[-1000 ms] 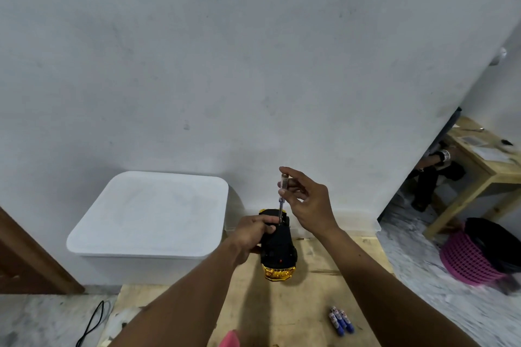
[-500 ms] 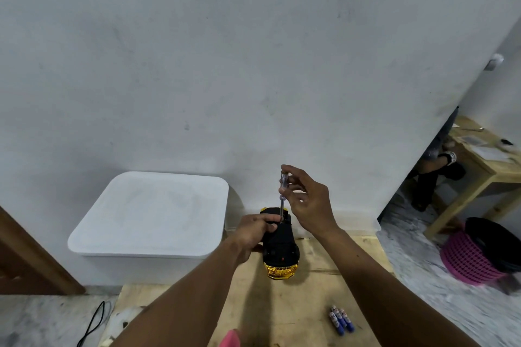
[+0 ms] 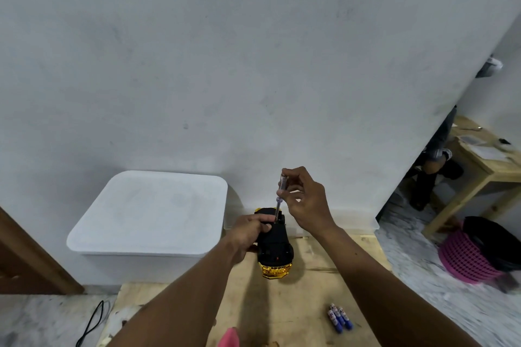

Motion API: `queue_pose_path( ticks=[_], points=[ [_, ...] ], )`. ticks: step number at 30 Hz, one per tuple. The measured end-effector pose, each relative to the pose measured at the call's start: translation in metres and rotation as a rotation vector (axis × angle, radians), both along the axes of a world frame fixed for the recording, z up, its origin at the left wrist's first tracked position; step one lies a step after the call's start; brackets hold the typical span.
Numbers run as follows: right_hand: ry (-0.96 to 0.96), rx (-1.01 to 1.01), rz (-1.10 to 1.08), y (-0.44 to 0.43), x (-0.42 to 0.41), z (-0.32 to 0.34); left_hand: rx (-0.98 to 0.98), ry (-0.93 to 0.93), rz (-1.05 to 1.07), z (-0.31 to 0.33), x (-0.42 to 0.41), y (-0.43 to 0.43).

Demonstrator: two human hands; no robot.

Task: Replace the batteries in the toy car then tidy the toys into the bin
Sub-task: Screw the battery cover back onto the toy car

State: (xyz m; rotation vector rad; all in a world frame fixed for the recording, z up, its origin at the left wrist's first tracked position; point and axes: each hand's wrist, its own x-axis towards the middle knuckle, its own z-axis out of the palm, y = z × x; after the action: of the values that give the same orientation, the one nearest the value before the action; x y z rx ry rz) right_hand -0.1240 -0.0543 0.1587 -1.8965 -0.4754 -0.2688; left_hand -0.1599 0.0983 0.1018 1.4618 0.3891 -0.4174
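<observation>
Three blue batteries (image 3: pixel 339 318) are lying nearest on the wooden board (image 3: pixel 310 290). Beyond them the toy car (image 3: pixel 275 251) is resting black underside up, with the left hand (image 3: pixel 249 229) gripping its side. The right hand (image 3: pixel 307 201) is pinching a screwdriver (image 3: pixel 279 197) upright on it. The lidded white bin (image 3: pixel 149 214) is sitting farther left.

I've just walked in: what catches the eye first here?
At centre, a black and gold toy car sits on the pale wooden table, gripped by the left hand while the right hand pinches a clear-handled screwdriver upright on it. A white lidded plastic bin stands left; blue batteries lie nearer, right.
</observation>
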Motion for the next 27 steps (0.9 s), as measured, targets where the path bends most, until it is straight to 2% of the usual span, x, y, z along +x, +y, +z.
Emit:
queue_pose_path(
  ticks=[6, 11, 16, 23, 27],
  points=[
    [0.004, -0.004, 0.021, -0.0021, -0.0014, -0.0028, 0.0, 0.002, 0.008, 0.0022, -0.0018, -0.0029],
    [-0.076, -0.028, -0.036, -0.0032, -0.0033, -0.0046, 0.009, 0.003, 0.002, 0.0028, -0.0034, -0.0012],
    [-0.026, -0.039, 0.025, -0.0023, -0.0026, -0.0058, 0.005, 0.001, 0.018, 0.0019, -0.0031, 0.0011],
    [-0.131, -0.068, -0.009, 0.0017, -0.0003, -0.0089, -0.001, -0.007, -0.008, 0.0055, -0.0034, -0.0045],
    [-0.031, -0.026, 0.039, 0.0013, -0.0016, -0.0053, -0.002, -0.001, -0.008, 0.0036, -0.0058, -0.0037]
  ],
)
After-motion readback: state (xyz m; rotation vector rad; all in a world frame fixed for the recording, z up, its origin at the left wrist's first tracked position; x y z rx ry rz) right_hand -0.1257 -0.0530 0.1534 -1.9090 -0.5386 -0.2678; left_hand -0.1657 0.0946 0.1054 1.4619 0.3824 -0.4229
